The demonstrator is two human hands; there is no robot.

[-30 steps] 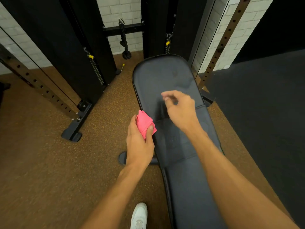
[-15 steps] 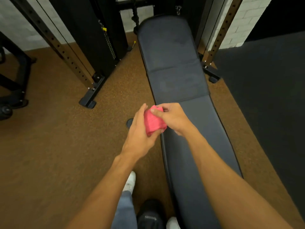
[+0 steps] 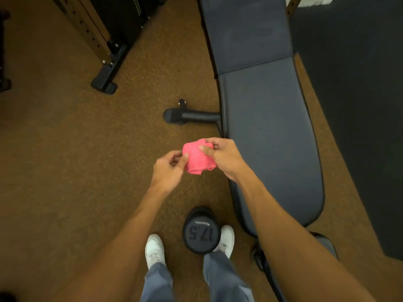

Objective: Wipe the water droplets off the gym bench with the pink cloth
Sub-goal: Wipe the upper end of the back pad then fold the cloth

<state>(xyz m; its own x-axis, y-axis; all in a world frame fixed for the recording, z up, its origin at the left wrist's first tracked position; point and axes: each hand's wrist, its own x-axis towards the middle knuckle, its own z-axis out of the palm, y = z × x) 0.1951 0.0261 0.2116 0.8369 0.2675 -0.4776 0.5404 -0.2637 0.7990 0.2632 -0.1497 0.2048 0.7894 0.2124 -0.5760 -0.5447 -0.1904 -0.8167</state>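
Head view, looking straight down, and both hands are on the pink cloth (image 3: 197, 159). The right hand (image 3: 224, 158) pinches its upper right part between thumb and fingertips, thumb laid across the front of the fabric. The left hand (image 3: 168, 171) nips the cloth's left edge between thumb and curled forefinger. Bunched and rumpled, the cloth hangs in the air between them, lower folds drooping, over the floor and just off the left edge of the gym bench (image 3: 268, 127), not touching the pad. That bench runs up the right half of the picture: a long dark pad, a seam, then a second pad beyond it. Any droplets on it are too small to make out. A black stabiliser bar (image 3: 196, 116) sticks out leftward from under the bench, capped at its end. Below the hands a black dumbbell (image 3: 200, 233) stands on end, marked 17.5, just beside the right white shoe (image 3: 227, 236). The left white shoe (image 3: 154, 249) stands a little apart from it, and grey-blue trouser legs (image 3: 220, 277) show at the bottom edge. Speckled brown floor (image 3: 65, 149) spreads left, a dark mat (image 3: 359, 105) lies right of the bench, and a rack's perforated upright (image 3: 87, 29) with its black foot (image 3: 106, 77) stands at upper left
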